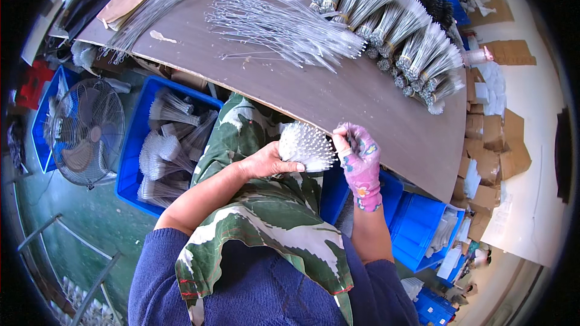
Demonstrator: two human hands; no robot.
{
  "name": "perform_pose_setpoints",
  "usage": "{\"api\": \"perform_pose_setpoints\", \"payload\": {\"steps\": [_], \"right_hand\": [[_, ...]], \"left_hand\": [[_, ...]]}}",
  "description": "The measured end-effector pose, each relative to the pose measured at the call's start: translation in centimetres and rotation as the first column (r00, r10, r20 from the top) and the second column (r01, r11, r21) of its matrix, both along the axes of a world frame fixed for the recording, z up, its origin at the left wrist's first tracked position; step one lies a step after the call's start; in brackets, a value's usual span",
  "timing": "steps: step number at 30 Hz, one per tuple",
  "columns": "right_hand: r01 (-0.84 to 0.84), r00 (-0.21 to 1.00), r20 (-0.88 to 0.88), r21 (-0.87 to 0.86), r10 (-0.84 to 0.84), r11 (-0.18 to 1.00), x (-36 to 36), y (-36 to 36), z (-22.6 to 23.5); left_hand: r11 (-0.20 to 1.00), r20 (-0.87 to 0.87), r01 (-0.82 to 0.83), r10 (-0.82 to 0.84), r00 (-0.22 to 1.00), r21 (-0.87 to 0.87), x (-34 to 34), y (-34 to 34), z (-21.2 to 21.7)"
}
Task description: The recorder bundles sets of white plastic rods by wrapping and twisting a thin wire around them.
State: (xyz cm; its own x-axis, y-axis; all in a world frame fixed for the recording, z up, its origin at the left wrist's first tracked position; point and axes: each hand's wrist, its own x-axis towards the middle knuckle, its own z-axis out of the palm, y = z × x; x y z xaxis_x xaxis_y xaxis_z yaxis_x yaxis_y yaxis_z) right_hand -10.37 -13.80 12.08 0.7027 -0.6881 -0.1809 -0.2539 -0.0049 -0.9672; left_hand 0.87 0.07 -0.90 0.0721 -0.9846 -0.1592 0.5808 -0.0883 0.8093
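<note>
Head view: a bundle of thin, white-tipped rods point(307, 147) is positioned above the lap, just off the near edge of the table point(386, 118). Its dotted end face is turned toward the right and the camera; the long axis is foreshortened, so its exact slant cannot be told. The bundle is grasped from its left side by the left hand point(266, 162), the thumb being laid along the near side. The right hand point(364, 156), covered by a pink floral glove point(367, 187), is located just to the right of the end face, with its fingers bent; whether anything is pinched there cannot be told. Beyond, loose wire brushes point(278, 24) are spread on the table, and tied brush bundles point(402, 30) are arranged farther right. Further brushes are contained in a blue bin point(130, 145) at left.
</note>
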Motion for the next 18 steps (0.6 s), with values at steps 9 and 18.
{"api": "perform_pose_setpoints", "payload": {"steps": [9, 18], "right_hand": [[-0.246, 0.967, -0.074, -0.016, 0.244, 0.969, 0.5, -1.0, -0.3], [-0.363, 0.908, -0.198, 0.065, 0.369, 0.930, 0.5, -2.3, 1.4]], "left_hand": [[0.995, -0.005, 0.090, -0.090, 0.996, -0.047, -0.1, 0.3, 0.2], [0.996, -0.065, 0.090, -0.090, 0.994, -0.015, 0.0, -0.1, -0.8]]}}
